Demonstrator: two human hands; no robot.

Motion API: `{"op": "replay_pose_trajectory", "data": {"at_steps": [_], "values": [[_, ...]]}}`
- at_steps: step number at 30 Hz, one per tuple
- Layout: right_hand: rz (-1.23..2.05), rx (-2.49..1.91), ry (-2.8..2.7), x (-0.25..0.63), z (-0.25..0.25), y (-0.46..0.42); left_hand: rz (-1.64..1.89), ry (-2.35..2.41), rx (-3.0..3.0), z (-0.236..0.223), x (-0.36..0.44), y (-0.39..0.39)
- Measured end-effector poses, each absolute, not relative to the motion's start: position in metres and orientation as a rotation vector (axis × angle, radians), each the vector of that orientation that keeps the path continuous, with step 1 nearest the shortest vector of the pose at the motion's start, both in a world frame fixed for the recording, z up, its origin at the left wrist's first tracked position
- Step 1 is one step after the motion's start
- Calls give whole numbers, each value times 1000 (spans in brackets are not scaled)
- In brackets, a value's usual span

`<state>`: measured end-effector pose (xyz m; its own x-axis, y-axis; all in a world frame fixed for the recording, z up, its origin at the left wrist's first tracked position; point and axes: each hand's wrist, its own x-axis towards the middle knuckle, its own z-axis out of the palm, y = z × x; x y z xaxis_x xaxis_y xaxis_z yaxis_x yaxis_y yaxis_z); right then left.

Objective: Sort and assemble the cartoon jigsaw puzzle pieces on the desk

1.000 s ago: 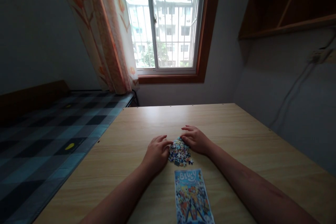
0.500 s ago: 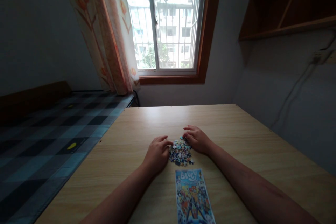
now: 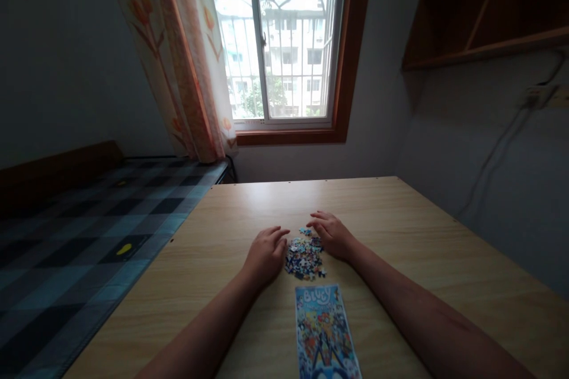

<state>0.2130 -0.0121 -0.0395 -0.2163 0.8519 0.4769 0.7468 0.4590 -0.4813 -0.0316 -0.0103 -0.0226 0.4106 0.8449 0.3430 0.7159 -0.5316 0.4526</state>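
A heap of small jigsaw puzzle pieces (image 3: 304, 260) lies on the wooden table between my hands. At its left edge rests my left hand (image 3: 268, 253), fingers stretched out and apart, with nothing seen in them. My right hand (image 3: 331, 234) is at the upper right of the heap, its fingers extended over the table. A few light blue pieces (image 3: 304, 231) lie just beyond the heap, close to the right fingertips. Nearer to me is a colourful picture sheet (image 3: 326, 331) marked "Bluey", flat on the table.
The wooden table (image 3: 213, 231) reaches toward a barred window (image 3: 293, 59). On the left stands a bed with a checked cover (image 3: 146, 225), beneath a flowered curtain (image 3: 186, 71). A wall shelf (image 3: 489, 23) and a socket with a cable (image 3: 536, 96) are on the right.
A few light blue pieces now show apart from the heap at its far side. My left index finger has lifted away from the heap, and my right fingers have shifted slightly.
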Motion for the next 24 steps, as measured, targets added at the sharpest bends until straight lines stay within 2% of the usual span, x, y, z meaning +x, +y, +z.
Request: {"op": "replay_pose_trajectory", "data": {"at_steps": [10,24], "values": [[248,-1285,-1928,214,-42,-9,468,1247,2657,-15,-14,14],[360,-1124,-1813,224,-41,-3,631,1551,2566,-26,-36,29]]}}
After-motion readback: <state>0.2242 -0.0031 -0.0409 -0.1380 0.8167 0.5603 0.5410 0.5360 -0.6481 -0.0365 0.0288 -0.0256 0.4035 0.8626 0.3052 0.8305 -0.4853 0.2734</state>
